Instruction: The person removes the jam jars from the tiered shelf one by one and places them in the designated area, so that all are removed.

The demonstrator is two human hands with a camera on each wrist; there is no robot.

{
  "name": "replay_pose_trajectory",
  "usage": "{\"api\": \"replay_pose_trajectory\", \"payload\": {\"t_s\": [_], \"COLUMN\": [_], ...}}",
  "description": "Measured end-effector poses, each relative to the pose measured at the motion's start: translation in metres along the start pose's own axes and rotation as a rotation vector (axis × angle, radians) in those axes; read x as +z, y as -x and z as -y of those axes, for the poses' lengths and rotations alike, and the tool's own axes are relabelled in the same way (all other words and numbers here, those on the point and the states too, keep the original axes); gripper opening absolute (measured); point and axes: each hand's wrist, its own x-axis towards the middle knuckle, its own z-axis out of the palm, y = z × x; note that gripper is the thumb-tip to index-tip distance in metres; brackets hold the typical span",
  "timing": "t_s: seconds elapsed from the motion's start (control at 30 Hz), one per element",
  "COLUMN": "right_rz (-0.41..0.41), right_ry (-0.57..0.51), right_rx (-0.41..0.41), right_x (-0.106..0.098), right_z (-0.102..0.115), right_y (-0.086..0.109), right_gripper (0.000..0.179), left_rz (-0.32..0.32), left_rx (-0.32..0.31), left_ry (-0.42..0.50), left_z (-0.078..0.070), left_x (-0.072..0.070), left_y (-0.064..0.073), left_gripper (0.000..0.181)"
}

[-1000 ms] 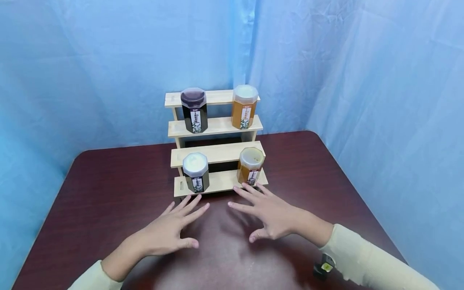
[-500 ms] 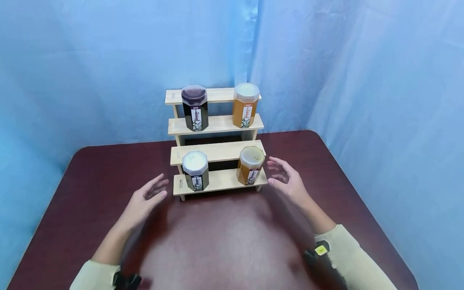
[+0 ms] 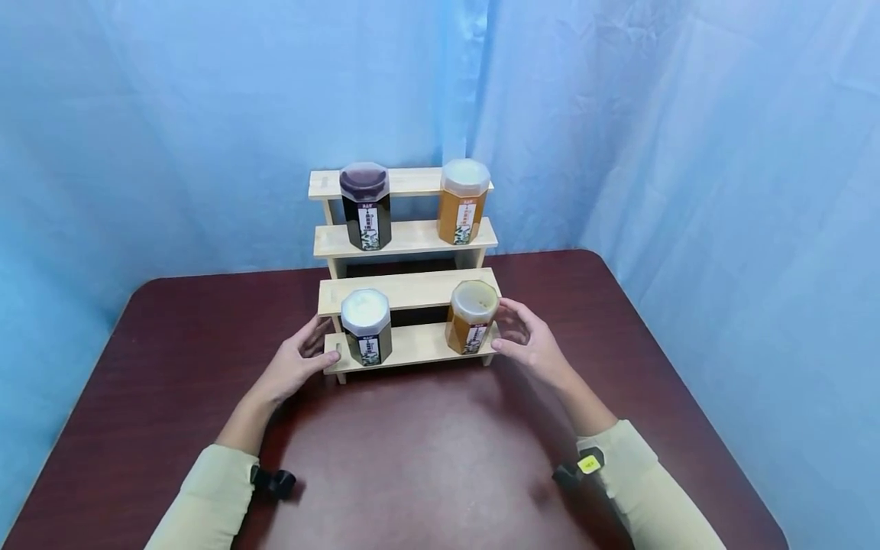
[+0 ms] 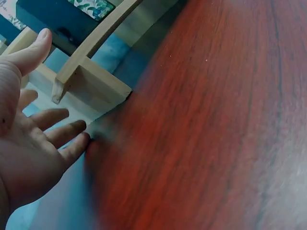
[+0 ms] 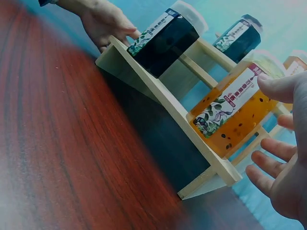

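A stepped wooden display rack [image 3: 412, 291] carries octagonal jars. On its lowest step stand a dark jar with a white lid [image 3: 367, 325] at the left and an amber jar with dark seeds [image 3: 471, 321] at the right. My left hand [image 3: 289, 370] is at the left end of that step, thumb near its front and fingers extended beside the rack's side. Beyond the right end is my right hand [image 3: 539, 350], its fingers loosely bent beside the amber jar. In the right wrist view, gaps show between the right fingers [image 5: 268, 165] and the rack. Neither hand holds anything.
Higher on the rack stand a purple-lidded dark jar [image 3: 368, 218] and an orange jar [image 3: 462, 214]. The dark red table [image 3: 412, 458] has rounded back corners. Blue curtains [image 3: 227, 137] hang behind and at both sides.
Both hands were spread in front of the rack, then swung outward to either side. Since then the left hand has come in to the rack's left end; the right has moved slightly inward.
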Motion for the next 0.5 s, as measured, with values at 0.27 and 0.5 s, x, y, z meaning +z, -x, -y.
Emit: {"api": "replay_pose_trajectory", "payload": {"t_s": [0.27,0.5], "right_rz": [-0.026,-0.065], "right_ry": [-0.025,-0.068], "right_rx": [0.034,0.067], "right_x": [0.007,0.022], "right_z": [0.003,0.001], "right_y": [-0.003,-0.004], "right_gripper": [0.068,0.071], "left_rz": [-0.008,-0.053], "left_rx": [0.004,-0.041], "left_ry": [-0.108,-0.126], "left_z": [0.002,0.004], "left_x": [0.011,0.015], "left_y": [0.002,0.008], "left_gripper": [0.086,0.084]}}
